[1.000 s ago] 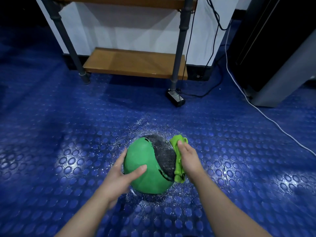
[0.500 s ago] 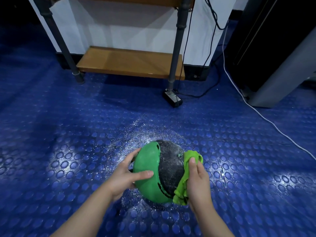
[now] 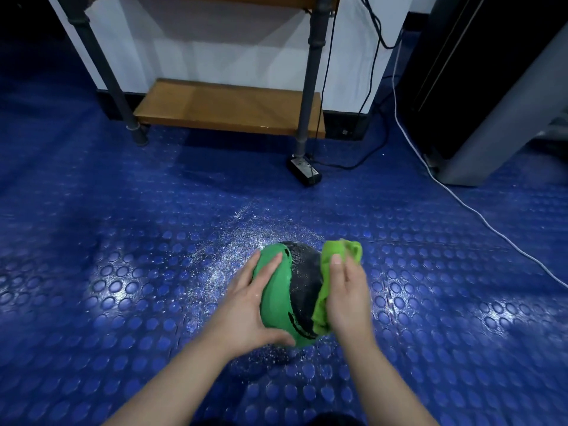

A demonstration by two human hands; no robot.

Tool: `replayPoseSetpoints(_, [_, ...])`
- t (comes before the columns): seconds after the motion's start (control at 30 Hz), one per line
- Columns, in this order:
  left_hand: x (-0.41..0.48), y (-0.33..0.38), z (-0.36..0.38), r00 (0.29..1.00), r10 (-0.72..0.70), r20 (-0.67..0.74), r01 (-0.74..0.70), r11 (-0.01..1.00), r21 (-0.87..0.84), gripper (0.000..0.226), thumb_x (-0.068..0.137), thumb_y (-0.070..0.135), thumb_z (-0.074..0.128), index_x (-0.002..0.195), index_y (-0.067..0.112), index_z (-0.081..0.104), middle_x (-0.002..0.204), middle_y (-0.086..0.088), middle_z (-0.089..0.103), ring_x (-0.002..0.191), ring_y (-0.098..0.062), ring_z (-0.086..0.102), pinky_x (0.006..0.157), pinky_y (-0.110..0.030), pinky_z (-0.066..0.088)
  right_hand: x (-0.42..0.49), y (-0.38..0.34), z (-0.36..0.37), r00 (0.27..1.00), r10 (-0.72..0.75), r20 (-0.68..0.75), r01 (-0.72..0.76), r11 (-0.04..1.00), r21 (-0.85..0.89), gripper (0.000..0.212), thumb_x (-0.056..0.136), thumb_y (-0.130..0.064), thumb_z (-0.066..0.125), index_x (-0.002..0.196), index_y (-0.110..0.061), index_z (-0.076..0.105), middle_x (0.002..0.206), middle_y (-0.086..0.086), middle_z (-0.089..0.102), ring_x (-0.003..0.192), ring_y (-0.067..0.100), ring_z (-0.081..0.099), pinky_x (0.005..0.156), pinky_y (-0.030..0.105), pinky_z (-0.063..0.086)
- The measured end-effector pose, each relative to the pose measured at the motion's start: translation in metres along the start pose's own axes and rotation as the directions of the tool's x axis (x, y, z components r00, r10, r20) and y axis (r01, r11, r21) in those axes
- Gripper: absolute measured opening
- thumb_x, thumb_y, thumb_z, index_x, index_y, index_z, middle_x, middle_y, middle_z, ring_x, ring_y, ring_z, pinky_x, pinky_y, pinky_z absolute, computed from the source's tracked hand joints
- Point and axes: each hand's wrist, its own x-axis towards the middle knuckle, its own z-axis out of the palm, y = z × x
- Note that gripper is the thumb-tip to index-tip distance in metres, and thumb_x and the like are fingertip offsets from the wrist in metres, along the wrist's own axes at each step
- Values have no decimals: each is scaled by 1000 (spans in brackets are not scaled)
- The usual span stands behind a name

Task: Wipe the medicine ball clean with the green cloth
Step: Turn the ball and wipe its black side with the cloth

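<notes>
Head view: a blue rubber floor (image 3: pixel 123 272) with raised round studs fills most of the scene, speckled with shiny droplets (image 3: pixel 246 229) around the medicine ball (image 3: pixel 302 290). Beyond stands a wooden shelf (image 3: pixel 227 107) on grey pipe legs (image 3: pixel 307 96), with a dark cabinet (image 3: pixel 491 72) to the right. The round ball, smooth green with a pebbled black panel, rests on the floor between both hands. The left hand (image 3: pixel 246 305) lies spread on its green side. The right hand (image 3: pixel 347 296), fingers straight and together, presses the bunched green cloth (image 3: pixel 341 250) against its right side. A white cable (image 3: pixel 461 204) and a small black box (image 3: pixel 304 175) lie beyond.
</notes>
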Motion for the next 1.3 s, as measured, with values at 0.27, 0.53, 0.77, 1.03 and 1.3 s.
replayPoseSetpoints(0.27, [18, -6, -16, 1000, -24, -1, 23, 982, -189, 131, 32, 64, 87, 133, 70, 4, 150, 20, 8, 139, -13, 25, 117, -30, 21, 21, -18, 25, 986, -76, 149, 127, 922, -366, 44, 99, -44, 33, 139, -30, 42, 142, 8, 43, 130, 29, 35, 106, 41, 34])
replayPoseSetpoints(0.53, [16, -10, -25, 996, -81, 26, 85, 963, -257, 134, 40, 57, 92, 145, 56, 9, 154, 15, 9, 142, -16, 22, 119, -41, 22, 56, -28, 7, 985, 36, 171, 22, 945, -325, 36, 100, -35, 40, 121, -13, 59, 114, 11, 61, 108, 32, 54, 75, 29, 36])
replayPoseSetpoints(0.77, [20, -13, -27, 993, -115, 12, 114, 952, -284, 140, 38, 61, 90, 151, 44, 8, 151, 13, 17, 138, -13, 26, 118, -37, 25, 9, -32, 24, 975, -138, 174, 189, 928, -323, 51, 97, -50, 27, 135, -23, 48, 133, 7, 51, 125, 26, 43, 103, 41, 37])
replayPoseSetpoints(1.03, [25, -18, -25, 987, -154, -33, 135, 935, -327, 137, 38, 57, 91, 150, 43, 13, 150, 7, 21, 135, -12, 28, 115, -34, 27, 9, -17, 50, 961, -275, 26, 268, 903, -335, 53, 91, -49, 30, 130, -24, 56, 132, 3, 57, 123, 28, 47, 103, 43, 41])
replayPoseSetpoints(1.3, [23, -16, -27, 981, -187, -39, 162, 922, -353, 138, 33, 61, 90, 149, 42, 17, 151, 4, 22, 136, -14, 31, 114, -31, 27, 35, -23, 41, 927, -372, 50, 370, 884, -285, 28, 95, -29, 45, 108, -15, 66, 99, 3, 65, 88, 26, 50, 75, 34, 40])
